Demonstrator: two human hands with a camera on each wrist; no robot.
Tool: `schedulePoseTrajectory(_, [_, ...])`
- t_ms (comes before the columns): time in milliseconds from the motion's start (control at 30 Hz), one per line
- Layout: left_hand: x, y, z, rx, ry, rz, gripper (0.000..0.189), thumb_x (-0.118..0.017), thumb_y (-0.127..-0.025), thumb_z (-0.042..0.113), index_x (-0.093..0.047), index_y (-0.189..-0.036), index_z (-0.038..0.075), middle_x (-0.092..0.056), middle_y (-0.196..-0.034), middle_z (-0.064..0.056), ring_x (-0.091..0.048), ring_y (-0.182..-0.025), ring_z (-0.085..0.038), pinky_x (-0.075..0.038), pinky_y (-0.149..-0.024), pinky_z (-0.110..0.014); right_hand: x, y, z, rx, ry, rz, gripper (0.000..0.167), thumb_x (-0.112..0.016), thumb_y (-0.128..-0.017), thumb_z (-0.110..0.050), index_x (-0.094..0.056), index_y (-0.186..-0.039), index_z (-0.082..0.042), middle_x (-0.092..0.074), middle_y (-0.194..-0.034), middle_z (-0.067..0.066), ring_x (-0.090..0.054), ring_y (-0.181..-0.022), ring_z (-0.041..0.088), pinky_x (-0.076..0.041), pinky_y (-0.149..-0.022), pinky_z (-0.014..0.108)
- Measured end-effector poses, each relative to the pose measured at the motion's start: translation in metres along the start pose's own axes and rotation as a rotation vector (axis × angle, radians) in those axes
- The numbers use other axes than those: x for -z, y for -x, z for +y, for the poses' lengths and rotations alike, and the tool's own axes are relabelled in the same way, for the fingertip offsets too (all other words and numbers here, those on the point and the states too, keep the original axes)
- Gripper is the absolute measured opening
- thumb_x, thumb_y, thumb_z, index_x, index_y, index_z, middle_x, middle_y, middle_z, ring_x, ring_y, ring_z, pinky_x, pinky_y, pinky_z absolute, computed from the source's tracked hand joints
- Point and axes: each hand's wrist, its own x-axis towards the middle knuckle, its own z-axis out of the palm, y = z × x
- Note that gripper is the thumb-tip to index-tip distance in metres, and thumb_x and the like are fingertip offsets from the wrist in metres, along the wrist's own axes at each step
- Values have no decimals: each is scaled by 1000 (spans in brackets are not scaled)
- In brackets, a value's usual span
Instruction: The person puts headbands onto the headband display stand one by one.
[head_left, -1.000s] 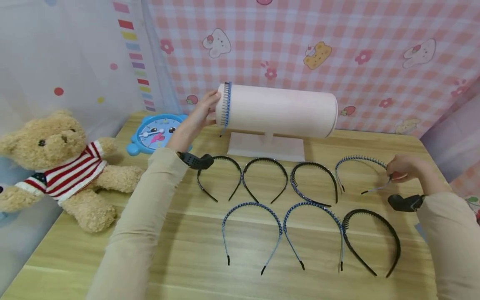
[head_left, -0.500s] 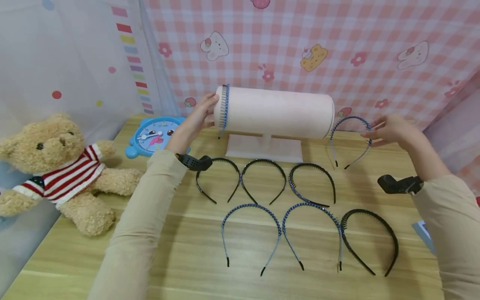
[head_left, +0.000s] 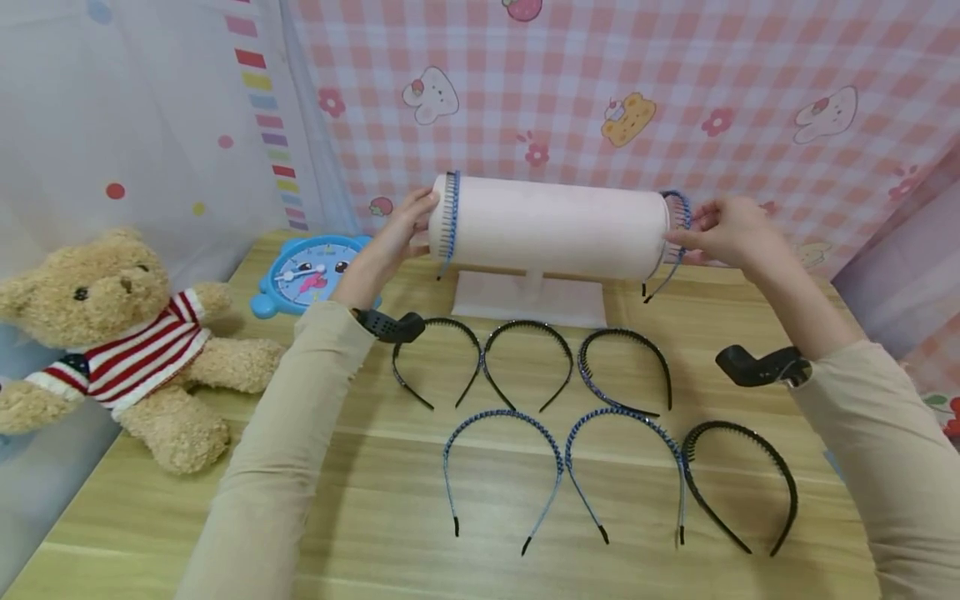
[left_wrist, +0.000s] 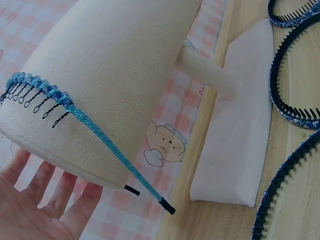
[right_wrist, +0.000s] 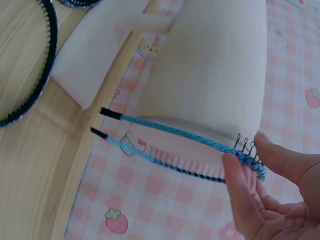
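A pale cylindrical headband stand lies level on its post. My left hand touches its left end with fingers extended. Around that end sits a blue toothed headband, its two tips hanging below. At the stand's right end my right hand pinches another blue headband between thumb and fingers. This headband stands upright by the end, its black tips pointing down toward the table. In the right wrist view, the thumb lies by its teeth, and the band appears around or just at the cylinder's rim.
Black headbands and blue headbands lie in two rows on the wooden table. A blue clock and a teddy bear are at the left. A pink checked curtain hangs behind.
My right hand has lifted a blue headband from the right of the back row and brought it up and left to the stand's right end. My left hand stays at the left end.
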Motion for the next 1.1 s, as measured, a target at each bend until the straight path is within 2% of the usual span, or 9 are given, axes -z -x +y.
schedulePoseTrajectory(367, [0, -1, -1, -1, 9, 7, 60, -41, -92, 45, -20, -144, 24, -33, -143, -7, -32, -132, -26, -28, -108, -50, -17, 1, -4, 119, -21, 20, 50, -65, -84, -23, -42, -116, 9, -53, -98, 20, -57, -58, 4, -54, -55, 21])
schedulePoseTrajectory(500, [0, -2, -2, -7, 6, 10, 59, -41, -92, 45, -21, -144, 25, -34, -143, -7, -32, -132, -26, -28, -108, -50, -10, 0, 0, 132, 0, 60, 53, -63, -84, -29, -44, -118, 7, -53, -104, 24, -56, -56, 1, -53, -54, 20])
schedulePoseTrajectory(567, [1, -2, -2, -10, 2, 8, 59, -41, -92, 46, -21, -144, 25, -34, -143, -7, -32, -132, -26, -28, -108, -51, -5, -3, 4, 138, -9, 77, 59, -62, -84, -35, -43, -123, 5, -52, -110, 24, -55, -62, -2, -52, -56, 18])
schedulePoseTrajectory(667, [2, -2, -2, -11, 9, 5, 59, -41, -92, 45, -21, -144, 25, -35, -143, -7, -32, -132, -25, -28, -108, -50, 2, -11, 13, 154, -67, 45, 68, -60, -84, -41, -35, -136, -4, -44, -129, 22, -60, -96, 15, -52, -83, 31])
schedulePoseTrajectory(767, [2, -3, -1, -6, 20, 7, 60, -41, -92, 45, -20, -145, 24, -36, -142, -7, -33, -131, -25, -29, -107, -50, 5, -21, 24, 188, -144, -44, 71, -56, -87, -41, -22, -146, -20, -23, -151, 8, -30, -134, 32, -31, -105, 53])
schedulePoseTrajectory(800, [3, -2, -1, -4, 21, 6, 60, -40, -92, 44, -20, -145, 23, -36, -142, -7, -34, -131, -25, -29, -107, -50, 5, -24, 28, 199, -176, -78, 71, -55, -89, -39, -17, -147, -24, -15, -154, 3, -17, -139, 34, -20, -107, 59])
schedulePoseTrajectory(867, [3, -2, 0, -1, 22, 4, 60, -40, -93, 43, -20, -145, 23, -36, -142, -8, -34, -131, -26, -29, -107, -50, 5, -29, 34, 215, -223, -137, 69, -52, -91, -36, -12, -147, -30, -5, -155, -6, -5, -142, 31, -10, -110, 60])
schedulePoseTrajectory(967, [2, -1, 0, 2, 24, 2, 60, -40, -93, 43, -19, -145, 22, -35, -142, -8, -33, -131, -26, -29, -107, -50, 3, -35, 39, 215, -241, -195, 65, -50, -92, -37, -11, -145, -35, -1, -154, -8, 1, -142, 29, -4, -110, 59])
schedulePoseTrajectory(1100, [2, -1, 0, 1, 23, 4, 60, -40, -93, 44, -20, -145, 21, -36, -142, -8, -34, -131, -26, -30, -107, -50, 0, -40, 36, 186, -209, -232, 64, -50, -91, -41, -14, -144, -38, -2, -155, -2, -2, -141, 34, -6, -108, 62])
